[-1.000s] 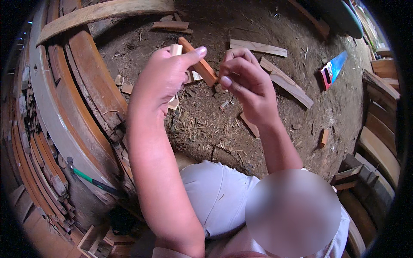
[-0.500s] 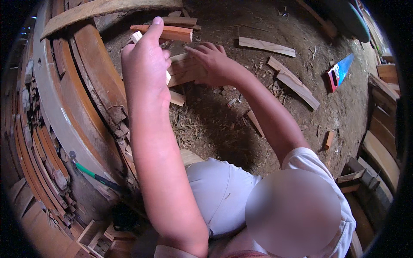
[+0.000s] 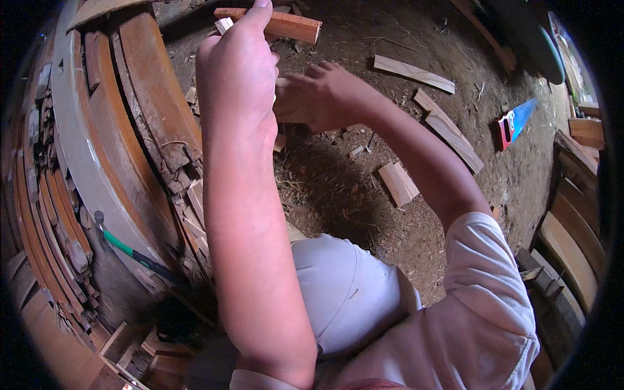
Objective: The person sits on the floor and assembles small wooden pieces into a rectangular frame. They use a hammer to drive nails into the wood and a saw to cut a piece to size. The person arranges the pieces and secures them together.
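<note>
My left hand (image 3: 239,81) is closed, thumb up, around a pale wooden stick (image 3: 224,25) whose end pokes out beside the knuckles. Just beyond the thumb lies a reddish wooden bar (image 3: 289,26); whether the hand touches it is hidden. My right hand (image 3: 331,94) has its fingers bent over a flat wooden board (image 3: 292,107) that runs toward the left hand. My left wrist and fingers cover the board's other end.
Boards are stacked along the left (image 3: 146,78), with a green-handled hammer (image 3: 130,252) near them. On the dirt floor lie wood offcuts (image 3: 398,184), loose strips (image 3: 416,73) and a handsaw (image 3: 517,123). More planks (image 3: 572,240) stand at the right.
Both hands have shifted right in view, the left also upward; the reddish bar shifted alongside the left hand. More of the offcuts beside my right forearm now shows.
</note>
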`<state>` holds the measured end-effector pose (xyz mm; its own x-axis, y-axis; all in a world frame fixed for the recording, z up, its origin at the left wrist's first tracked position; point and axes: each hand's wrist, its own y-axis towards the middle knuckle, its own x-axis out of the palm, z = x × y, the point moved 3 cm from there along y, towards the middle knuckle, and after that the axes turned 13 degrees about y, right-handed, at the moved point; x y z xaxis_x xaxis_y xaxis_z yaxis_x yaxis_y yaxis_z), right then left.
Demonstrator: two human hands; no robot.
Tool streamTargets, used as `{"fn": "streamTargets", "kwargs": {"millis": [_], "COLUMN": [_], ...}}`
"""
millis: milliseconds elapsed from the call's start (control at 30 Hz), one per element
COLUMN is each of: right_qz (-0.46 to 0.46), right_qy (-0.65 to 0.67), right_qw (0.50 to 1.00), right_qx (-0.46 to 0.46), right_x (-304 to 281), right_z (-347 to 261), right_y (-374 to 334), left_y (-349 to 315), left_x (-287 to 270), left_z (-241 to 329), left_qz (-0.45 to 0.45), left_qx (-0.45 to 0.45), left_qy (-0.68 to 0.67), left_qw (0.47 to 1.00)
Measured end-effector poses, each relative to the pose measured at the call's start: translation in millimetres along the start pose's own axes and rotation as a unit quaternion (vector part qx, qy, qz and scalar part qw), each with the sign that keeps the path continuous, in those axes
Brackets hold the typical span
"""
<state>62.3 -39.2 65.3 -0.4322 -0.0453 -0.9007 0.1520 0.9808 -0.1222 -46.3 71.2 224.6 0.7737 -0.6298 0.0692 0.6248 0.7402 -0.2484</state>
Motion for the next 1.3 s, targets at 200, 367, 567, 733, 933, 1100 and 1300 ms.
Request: {"fn": "streamTargets", "kwargs": {"millis": [200,367,567,733,933,1100,1300], "right_qz": [0.038,0.036,0.072,0.147,0.293,0.367,0.334], "right_qy": [0.827,0.916,0.631,0.124,0.131,0.196,0.164], "right_qw": [0.544,0.398,0.759,0.981,0.944,0.885,0.9], "right_qx": [0.136,0.022,0.147,0.023,0.077,0.209,0.227], "right_x": [-17.7,-31.7,-35.7,-28.8,-28.4,-31.0,10.0], "right_z": [75.1,57.7,60.9,7.0,9.2,10.5,-6.9], "right_y": [-35.9,-45.6,-57.8,-59.3,-102.8,-176.9,-208.2], "left_y": [11.2,9.3,9.6,10.1,6.1,1.8,-4.4], "left_x": [-10.4,-12.8,-12.2,-10.9,-6.4,0.8,22.0], "left_z": [1.5,4.9,3.4,4.2,0.9,-6.1,-19.1], "left_qz": [0.006,0.007,0.017,-0.028,-0.041,-0.064,-0.134], "left_qx": [0.025,0.054,0.046,0.049,0.038,0.006,0.012], "left_qy": [-0.113,-0.141,-0.126,-0.097,-0.072,0.038,0.227], "left_qw": [0.993,0.988,0.991,0.994,0.996,0.997,0.965]}}
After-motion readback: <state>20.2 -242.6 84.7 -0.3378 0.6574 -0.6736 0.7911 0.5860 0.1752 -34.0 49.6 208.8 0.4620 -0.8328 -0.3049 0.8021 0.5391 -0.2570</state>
